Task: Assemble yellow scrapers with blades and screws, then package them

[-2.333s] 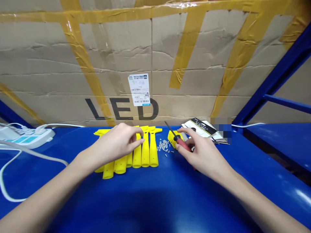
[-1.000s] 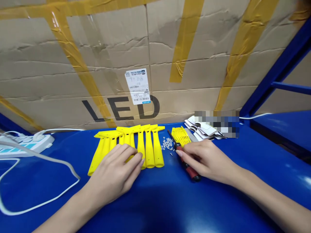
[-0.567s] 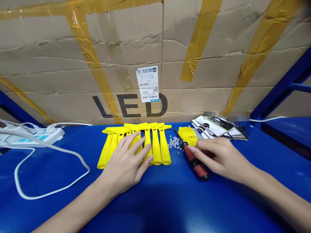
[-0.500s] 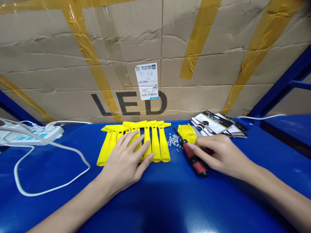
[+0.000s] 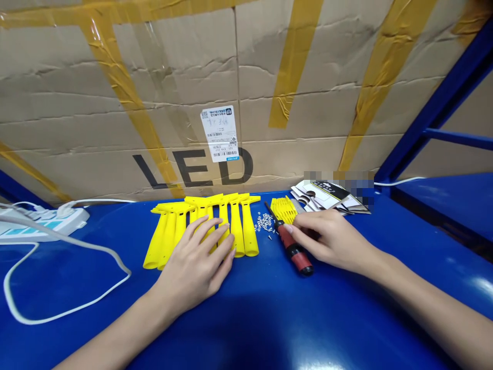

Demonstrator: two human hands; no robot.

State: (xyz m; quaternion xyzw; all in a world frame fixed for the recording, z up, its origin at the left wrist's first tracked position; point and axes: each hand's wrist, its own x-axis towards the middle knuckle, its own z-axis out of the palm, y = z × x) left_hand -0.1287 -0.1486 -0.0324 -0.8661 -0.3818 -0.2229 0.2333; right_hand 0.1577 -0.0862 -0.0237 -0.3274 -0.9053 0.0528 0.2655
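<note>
My left hand (image 5: 200,257) lies with its fingers spread across a row of several yellow plastic handles (image 5: 251,231), T-shaped with hollow ends. It covers the middle ones. Just right of the row is a small pile of silver screws and nuts (image 5: 264,223). A red-and-black screwdriver (image 5: 292,246) lies slantwise, its shaft toward the box. My right hand (image 5: 333,236) is beside it with fingers curled and thumb tip against the handle's upper part. Its fingertips are partly hidden, close to a stack of thin yellow slotted pieces (image 5: 284,208).
White-and-black printed cards (image 5: 323,196) lie behind the right hand. A white power strip (image 5: 69,222) and a looped white cable (image 5: 73,310) are at left. A large taped cardboard box (image 5: 173,118) stands behind the blue surface (image 5: 246,329), with a blue metal frame (image 5: 431,110) at right.
The view has shifted slightly, so most things appear farther left. The left hand's fingers are a little closer together and lower over the handles. The right hand stays beside the screwdriver.
</note>
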